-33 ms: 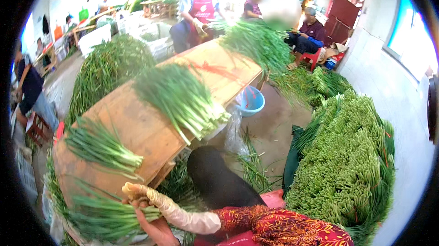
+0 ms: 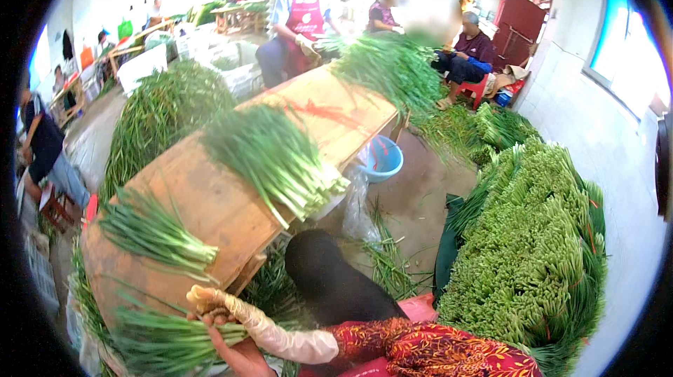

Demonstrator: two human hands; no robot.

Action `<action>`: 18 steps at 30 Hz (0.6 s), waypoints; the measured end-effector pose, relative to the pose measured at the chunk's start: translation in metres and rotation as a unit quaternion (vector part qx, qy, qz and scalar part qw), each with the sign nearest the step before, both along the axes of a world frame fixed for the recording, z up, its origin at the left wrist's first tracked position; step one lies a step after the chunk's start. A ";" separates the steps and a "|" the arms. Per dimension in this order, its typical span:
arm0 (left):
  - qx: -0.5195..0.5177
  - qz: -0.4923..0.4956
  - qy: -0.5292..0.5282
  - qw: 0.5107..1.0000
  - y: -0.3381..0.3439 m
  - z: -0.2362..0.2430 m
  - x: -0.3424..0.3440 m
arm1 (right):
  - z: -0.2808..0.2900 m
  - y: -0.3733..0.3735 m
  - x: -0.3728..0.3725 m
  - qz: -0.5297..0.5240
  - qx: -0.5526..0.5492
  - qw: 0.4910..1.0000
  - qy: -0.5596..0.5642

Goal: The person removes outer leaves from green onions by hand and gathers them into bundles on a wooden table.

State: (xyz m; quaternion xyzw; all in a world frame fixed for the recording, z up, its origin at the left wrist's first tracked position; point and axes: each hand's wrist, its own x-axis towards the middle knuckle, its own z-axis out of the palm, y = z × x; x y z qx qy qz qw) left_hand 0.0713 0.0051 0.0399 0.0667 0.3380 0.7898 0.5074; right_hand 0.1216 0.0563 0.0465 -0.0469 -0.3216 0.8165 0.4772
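My bare left hand (image 2: 245,357) is wrapped around a bunch of garlic chives (image 2: 158,335) at the near left end of the wooden table. The long green leaves fan out to the left. My right hand (image 2: 214,301), in a cream glove, lies across the top of that bunch against the fingers of my left hand. Its fingers are curled together, and what they pinch is hidden. A smaller bunch of chives (image 2: 161,233) lies just beyond my hands. Farther along the table is a larger pile of chives (image 2: 277,156) with pale stem ends facing right.
The wooden table (image 2: 196,188) slants away to the far right. A big stack of chives (image 2: 519,258) stands at the right by the wall. A blue bucket (image 2: 384,160) and loose leaves (image 2: 389,265) are on the floor. A co-worker in a red apron (image 2: 305,19) stands across the table.
The whole view has shifted slightly. The leaves of the held bunch look less blurred. Both hands stay together at the bunch, with little visible movement.
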 end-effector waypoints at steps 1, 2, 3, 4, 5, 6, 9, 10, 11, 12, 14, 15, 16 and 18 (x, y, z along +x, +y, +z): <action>-0.021 0.000 0.034 0.999 -0.002 0.003 0.001 | 0.004 0.000 0.000 -0.020 0.006 1.000 0.004; -0.046 0.003 0.068 0.997 -0.003 0.008 0.004 | 0.002 -0.005 -0.001 -0.039 0.006 0.999 0.009; -0.047 -0.007 0.076 0.996 -0.003 0.013 0.008 | 0.002 -0.004 0.000 -0.027 -0.020 0.998 0.047; -0.048 -0.015 0.085 0.995 -0.001 0.019 0.011 | -0.002 -0.002 0.003 0.000 -0.044 0.998 0.048; -0.061 -0.021 0.079 0.995 0.000 0.022 0.011 | -0.005 -0.002 0.006 0.029 -0.069 0.996 0.050; -0.073 -0.025 0.074 0.994 0.001 0.022 0.008 | -0.007 0.001 0.008 0.059 -0.094 0.992 0.051; -0.073 -0.044 0.094 0.992 0.005 0.009 0.002 | -0.005 0.014 0.009 0.050 -0.088 0.993 0.062; -0.067 -0.051 0.107 0.991 0.008 0.003 0.002 | -0.004 0.017 0.009 0.048 -0.088 0.993 0.067; -0.077 -0.047 0.125 0.988 0.009 0.001 0.004 | 0.016 0.012 0.014 0.000 -0.091 0.996 0.013; -0.044 -0.057 0.127 0.989 0.011 -0.006 0.004 | 0.015 0.014 0.015 0.004 -0.092 0.996 0.001; 0.018 -0.077 0.132 0.988 0.014 -0.022 0.004 | 0.011 0.017 0.016 0.011 -0.096 0.995 -0.020; 0.023 -0.064 0.305 0.950 0.016 -0.024 0.007 | 0.013 0.018 0.023 0.041 -0.108 0.993 0.006; 0.084 -0.082 0.244 0.963 0.013 -0.024 0.008 | 0.013 0.014 0.023 0.018 -0.096 0.995 0.011; 0.090 -0.078 0.189 0.975 0.009 -0.018 0.012 | 0.016 0.010 0.024 0.019 -0.101 0.995 0.016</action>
